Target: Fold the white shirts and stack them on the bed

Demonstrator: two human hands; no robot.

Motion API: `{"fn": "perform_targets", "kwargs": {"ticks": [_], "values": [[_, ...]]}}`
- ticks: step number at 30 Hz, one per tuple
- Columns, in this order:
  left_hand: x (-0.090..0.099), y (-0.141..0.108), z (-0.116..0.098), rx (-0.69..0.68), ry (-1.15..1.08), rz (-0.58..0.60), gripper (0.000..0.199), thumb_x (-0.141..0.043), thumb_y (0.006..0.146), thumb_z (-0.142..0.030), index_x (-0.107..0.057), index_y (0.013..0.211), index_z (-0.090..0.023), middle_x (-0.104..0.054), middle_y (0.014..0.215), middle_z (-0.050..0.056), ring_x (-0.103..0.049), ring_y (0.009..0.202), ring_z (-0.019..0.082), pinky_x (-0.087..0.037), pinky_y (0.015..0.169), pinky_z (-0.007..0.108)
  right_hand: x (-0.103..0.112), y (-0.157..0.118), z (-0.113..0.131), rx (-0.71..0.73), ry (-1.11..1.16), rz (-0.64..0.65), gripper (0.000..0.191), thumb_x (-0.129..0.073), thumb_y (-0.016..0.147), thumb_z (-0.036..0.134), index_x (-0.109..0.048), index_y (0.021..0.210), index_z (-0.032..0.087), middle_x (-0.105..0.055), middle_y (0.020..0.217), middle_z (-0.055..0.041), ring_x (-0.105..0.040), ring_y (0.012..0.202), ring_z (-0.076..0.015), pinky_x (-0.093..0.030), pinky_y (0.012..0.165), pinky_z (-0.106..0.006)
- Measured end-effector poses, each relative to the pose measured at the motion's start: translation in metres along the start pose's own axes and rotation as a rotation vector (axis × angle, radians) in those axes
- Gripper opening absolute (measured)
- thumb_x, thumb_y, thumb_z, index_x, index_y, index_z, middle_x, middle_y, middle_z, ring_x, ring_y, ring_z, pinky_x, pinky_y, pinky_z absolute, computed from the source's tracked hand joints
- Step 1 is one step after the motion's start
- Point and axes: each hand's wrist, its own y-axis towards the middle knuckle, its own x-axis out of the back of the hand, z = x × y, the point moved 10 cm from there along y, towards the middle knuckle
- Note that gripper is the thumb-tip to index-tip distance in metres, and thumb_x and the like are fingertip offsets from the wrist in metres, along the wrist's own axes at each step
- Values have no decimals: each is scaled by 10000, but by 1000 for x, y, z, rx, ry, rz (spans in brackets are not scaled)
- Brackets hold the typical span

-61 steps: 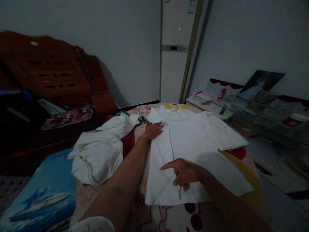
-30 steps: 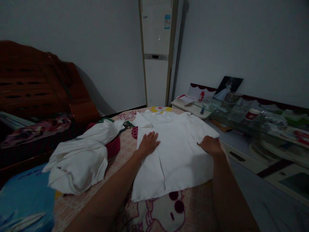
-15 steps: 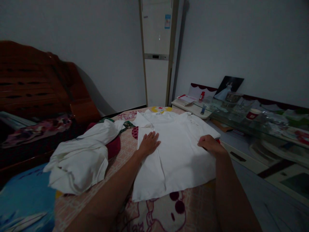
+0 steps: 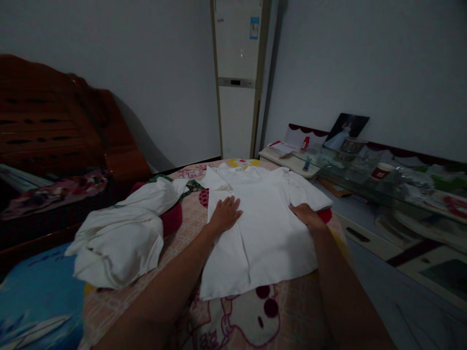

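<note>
A white T-shirt [image 4: 270,228] lies spread on a patterned cloth [image 4: 175,248], its collar end away from me. Its left side is folded inward in a long strip, with the left sleeve turned in near the top. My left hand [image 4: 225,214] rests flat on that folded strip, fingers stretched out. My right hand [image 4: 306,214] grips the right edge of the T-shirt, fingers closed on the fabric. Beyond this hand, at the upper right, more white folded fabric [image 4: 314,192] lies by the T-shirt; where one ends and the other begins is hard to tell.
Crumpled white clothing [image 4: 120,243] lies at the left. A wooden bench [image 4: 54,121] stands behind it. On the right, a glass-topped cabinet [image 4: 346,165] holds a paper cup [image 4: 382,171], papers [image 4: 280,148] and a photo [image 4: 345,131]. A tall air conditioner [image 4: 237,121] stands in the corner.
My right hand has moved left, drawing the right edge of the T-shirt inward and uncovering more of the cloth there. My left hand stays in place on the folded strip.
</note>
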Motion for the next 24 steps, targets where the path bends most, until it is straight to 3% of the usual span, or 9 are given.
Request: {"fn": "perform_targets", "kwargs": {"ticks": [7, 14, 19, 24], "values": [[-1, 0, 0, 9, 0, 32, 547, -367, 975, -418, -393, 1459, -165, -334, 1540, 170, -301, 1426, 321, -253, 1142, 529, -9, 9, 7, 57, -101, -75, 298, -558, 839, 296, -718, 658, 122, -701, 680, -133, -672, 742, -223, -434, 617, -261], [1, 0, -1, -1, -9, 14, 538, -376, 974, -413, -398, 1452, -165, -343, 1533, 177, -312, 1420, 322, -266, 1133, 539, -8, 6, 15, 119, -126, -181, 285, -546, 829, 309, -762, 785, 128, -731, 775, -100, -660, 775, -188, -399, 647, -239], [-1, 1, -2, 7, 27, 35, 544, -367, 979, -420, -389, 1458, -164, -337, 1539, 165, -308, 1424, 317, -265, 1140, 522, 0, 1, 21, 87, -211, -297, 279, -504, 820, 225, -776, 826, 164, -748, 839, -102, -667, 807, -189, -388, 643, -232], [-1, 0, -2, 7, 57, 32, 545, -357, 983, -426, -378, 1465, -171, -336, 1542, 157, -306, 1426, 303, -274, 1139, 512, -5, 3, 24, 89, -227, -305, 265, -539, 838, 299, -771, 832, 173, -749, 886, -106, -670, 848, -202, -402, 659, -237]]}}
